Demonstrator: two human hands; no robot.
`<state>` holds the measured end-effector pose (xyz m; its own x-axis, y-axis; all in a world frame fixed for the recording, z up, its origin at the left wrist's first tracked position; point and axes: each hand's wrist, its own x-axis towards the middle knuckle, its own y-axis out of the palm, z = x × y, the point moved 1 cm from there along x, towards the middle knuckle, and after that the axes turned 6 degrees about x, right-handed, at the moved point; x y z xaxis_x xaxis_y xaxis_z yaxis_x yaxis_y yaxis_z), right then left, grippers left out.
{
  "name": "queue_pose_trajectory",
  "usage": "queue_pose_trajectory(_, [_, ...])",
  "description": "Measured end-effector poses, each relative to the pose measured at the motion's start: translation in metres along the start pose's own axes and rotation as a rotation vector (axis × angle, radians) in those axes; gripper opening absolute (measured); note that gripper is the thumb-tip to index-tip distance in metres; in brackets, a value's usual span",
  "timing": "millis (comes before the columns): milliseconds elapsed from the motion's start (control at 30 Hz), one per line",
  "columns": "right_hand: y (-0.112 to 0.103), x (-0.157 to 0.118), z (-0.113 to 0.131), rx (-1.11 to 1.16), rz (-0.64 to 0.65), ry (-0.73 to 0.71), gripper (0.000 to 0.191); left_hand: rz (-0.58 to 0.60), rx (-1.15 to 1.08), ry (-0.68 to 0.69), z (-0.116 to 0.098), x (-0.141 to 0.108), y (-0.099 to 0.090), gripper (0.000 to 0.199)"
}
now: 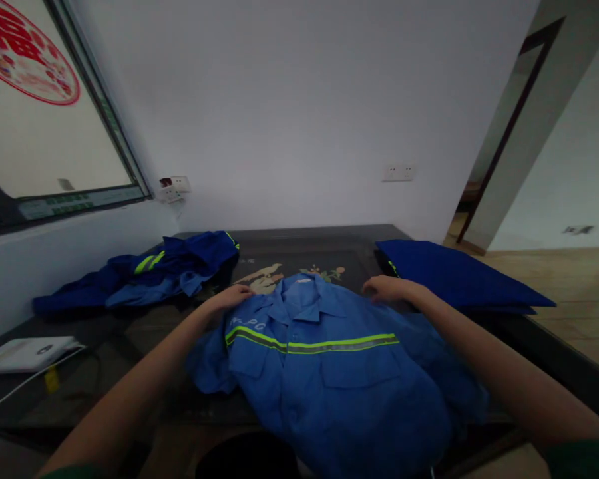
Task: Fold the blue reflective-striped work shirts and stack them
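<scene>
A blue work shirt [299,372] lies front up, collar away from me, with a yellow-green and grey reflective stripe across its chest. Its lower part hangs over the table's near edge. My left hand [233,295] is closed on the shoulder at the left of the collar. On the other side, my right hand [392,290] has its fingers curled at the opposite shoulder; the fabric in that grip is partly hidden. Both short-looking sleeves spread outward, the right one partly behind my forearm.
Crumpled blue clothing [174,266] with reflective strips lies at the back left. A flat, folded dark-blue stack [454,273] sits on the right. A white device [27,354] with a cable is at the left. The dark table [319,241] stands against the wall.
</scene>
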<state>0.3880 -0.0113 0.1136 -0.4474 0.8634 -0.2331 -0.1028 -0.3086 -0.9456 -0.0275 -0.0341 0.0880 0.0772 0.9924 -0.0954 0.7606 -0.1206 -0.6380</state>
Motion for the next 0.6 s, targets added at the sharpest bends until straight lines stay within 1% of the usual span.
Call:
queue_pose_trajectory(67, [0.011,0.015,0.005,0.039,-0.066,-0.064,0.033,0.026,0.023,-0.059,0.019,0.004,-0.002,0.018])
queue_pose_trajectory(133, [0.017,0.031,0.013,0.091,-0.124,-0.092,0.031,0.054,0.011,-0.127,0.029,0.009,-0.005,0.028])
queue_pose_trajectory(233, [0.026,0.052,0.026,0.133,-0.178,-0.048,0.03,0.118,-0.046,-0.203,0.03,0.016,-0.004,0.04])
queue_pose_trajectory(333, [0.038,0.064,0.032,0.153,-0.239,0.032,0.03,0.17,-0.092,-0.219,0.024,0.022,0.001,0.046])
queue_pose_trajectory(400, [0.042,0.064,0.031,0.184,-0.28,0.056,0.025,0.165,-0.126,-0.191,0.018,0.025,0.001,0.045])
queue_pose_trajectory(467, [0.038,0.059,0.027,0.222,-0.328,0.054,0.018,0.123,-0.173,-0.11,0.011,0.027,-0.003,0.043])
queue_pose_trajectory(533, [0.027,0.049,0.023,0.245,-0.399,0.046,0.016,0.028,-0.209,0.013,0.002,0.027,-0.012,0.041])
queue_pose_trajectory(600, [0.011,0.035,0.02,0.245,-0.494,0.045,0.017,-0.097,-0.178,0.132,-0.012,0.025,-0.026,0.039])
